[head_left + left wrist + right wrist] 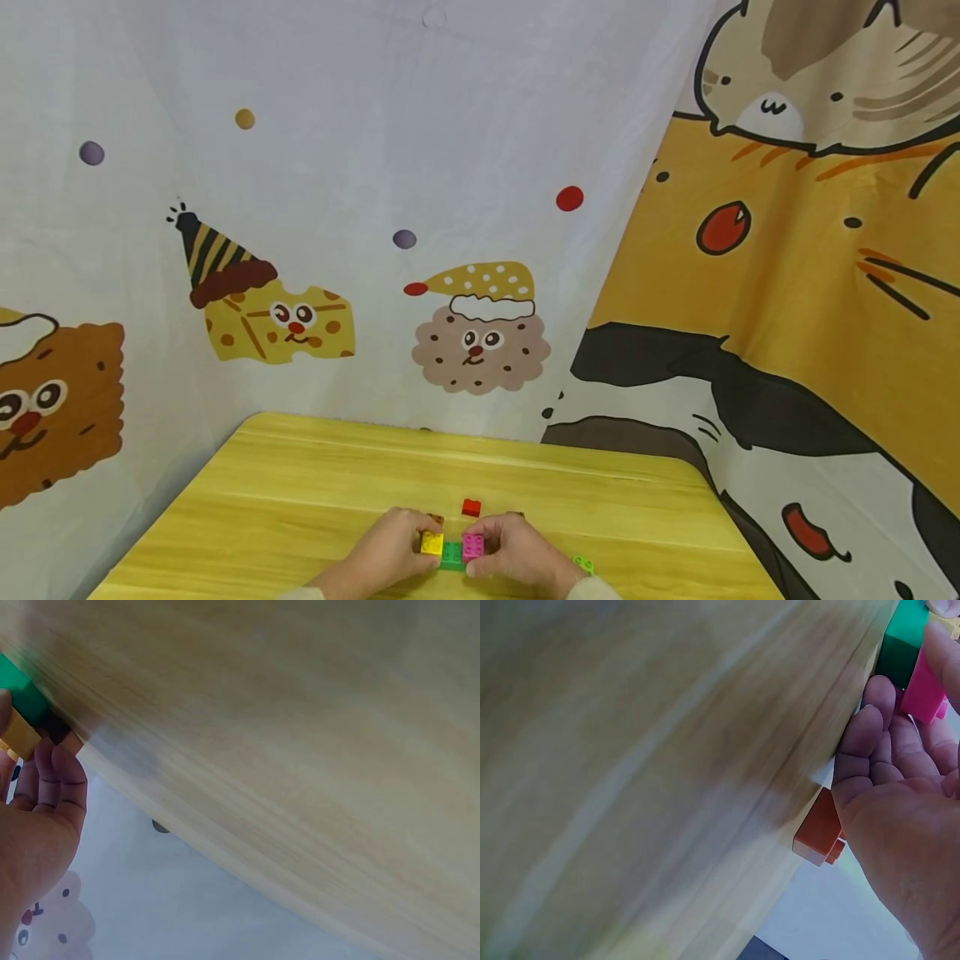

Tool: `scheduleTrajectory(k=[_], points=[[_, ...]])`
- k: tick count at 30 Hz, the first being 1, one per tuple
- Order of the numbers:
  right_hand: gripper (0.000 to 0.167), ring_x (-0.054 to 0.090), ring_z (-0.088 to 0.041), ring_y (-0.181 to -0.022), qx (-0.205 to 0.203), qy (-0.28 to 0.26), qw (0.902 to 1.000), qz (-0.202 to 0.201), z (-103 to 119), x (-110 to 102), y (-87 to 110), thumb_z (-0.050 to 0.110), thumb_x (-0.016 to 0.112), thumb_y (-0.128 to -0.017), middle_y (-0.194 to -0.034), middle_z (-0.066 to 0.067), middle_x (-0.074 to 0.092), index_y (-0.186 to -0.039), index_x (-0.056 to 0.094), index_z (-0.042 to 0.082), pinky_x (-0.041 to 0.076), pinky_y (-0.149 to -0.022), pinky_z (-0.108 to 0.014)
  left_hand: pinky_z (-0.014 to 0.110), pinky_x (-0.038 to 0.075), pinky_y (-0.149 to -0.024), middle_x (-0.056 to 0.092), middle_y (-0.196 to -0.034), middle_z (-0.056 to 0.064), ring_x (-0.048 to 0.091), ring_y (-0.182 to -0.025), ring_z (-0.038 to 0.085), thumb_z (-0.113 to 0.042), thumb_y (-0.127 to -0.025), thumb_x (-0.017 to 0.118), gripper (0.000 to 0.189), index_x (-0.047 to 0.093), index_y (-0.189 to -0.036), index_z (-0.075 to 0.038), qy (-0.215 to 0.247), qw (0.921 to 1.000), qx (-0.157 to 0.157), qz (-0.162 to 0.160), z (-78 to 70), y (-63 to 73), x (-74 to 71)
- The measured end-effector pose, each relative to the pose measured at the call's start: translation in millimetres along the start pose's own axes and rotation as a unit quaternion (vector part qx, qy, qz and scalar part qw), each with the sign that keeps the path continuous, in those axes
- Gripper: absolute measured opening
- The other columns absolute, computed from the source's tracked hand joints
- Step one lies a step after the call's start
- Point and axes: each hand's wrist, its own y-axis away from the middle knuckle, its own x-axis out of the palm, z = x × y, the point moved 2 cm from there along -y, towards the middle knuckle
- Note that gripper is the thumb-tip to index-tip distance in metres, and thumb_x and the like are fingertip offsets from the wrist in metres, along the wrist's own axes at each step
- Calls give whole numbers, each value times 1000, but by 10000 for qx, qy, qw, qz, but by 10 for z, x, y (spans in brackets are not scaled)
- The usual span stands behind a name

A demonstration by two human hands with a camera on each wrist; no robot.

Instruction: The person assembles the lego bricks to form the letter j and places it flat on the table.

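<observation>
A green building brick [452, 556] lies on the table between the two hands. My left hand [388, 546] pinches a yellow brick [432, 542] at the green brick's left end. At its right end, a pink brick [473, 545] is held between the thumb and fingers of my right hand [519, 548]. The right wrist view shows the pink brick [925, 690] against the green brick [904, 641]; whether the studs are fully pressed together cannot be told. The left wrist view catches only part of the yellow brick [20, 735] beside the fingers.
A red brick [471, 507] sits just beyond the hands. Brown bricks [435, 520] peek out behind both hands, one showing as an orange-brown brick [819, 829] near the right hand. A lime green brick [583, 565] lies right of the right wrist. A patterned cloth [480, 167] hangs behind the wooden table [315, 467].
</observation>
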Motion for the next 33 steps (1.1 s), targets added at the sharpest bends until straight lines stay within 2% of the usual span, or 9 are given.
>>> scheduleTrajectory(k=[5,12,19,26,33], points=[[28,63,-17,-82,-62,64,10000,11,5,-6,9,11,84,-79,-90,1,71,-104,74,19,53,-71,-29,20,47,-56,69,-91,-12,51,-60,0,-20,-76,87,37,75,-108,-7,20,10000,-51,8,-2,3,-1],[31,64,-17,-82,-353,121,9992,133,19,-15,14,1,81,-79,-90,0,72,-105,73,15,52,-71,-27,20,47,-55,68,-90,-12,50,-60,-1,-19,-76,87,36,75,-108,-6,85,10000,-34,4,-7,0,-3],[42,63,-13,-81,-356,408,9985,32,10,-17,5,-13,71,-79,-91,5,71,-106,74,19,54,-73,-27,20,47,-56,68,-90,-11,50,-63,0,-20,-75,87,35,76,-106,-7,104,9999,-2,-31,-16,1,-1],[31,65,-10,-86,-413,441,9982,-15,1,-12,3,-5,69,-88,-94,7,72,-106,74,19,55,-79,-27,20,47,-57,70,-93,-9,52,-65,-1,-19,-75,87,34,76,-105,-8,71,10000,-7,-36,-2,-5,9],[27,64,-10,-92,-196,700,9971,-234,25,-55,22,1,69,-90,-97,10,71,-106,73,22,54,-84,-33,19,48,-58,71,-95,-7,53,-66,0,-20,-75,87,34,76,-105,-7,-39,10000,-5,-65,-11,-3,5]])
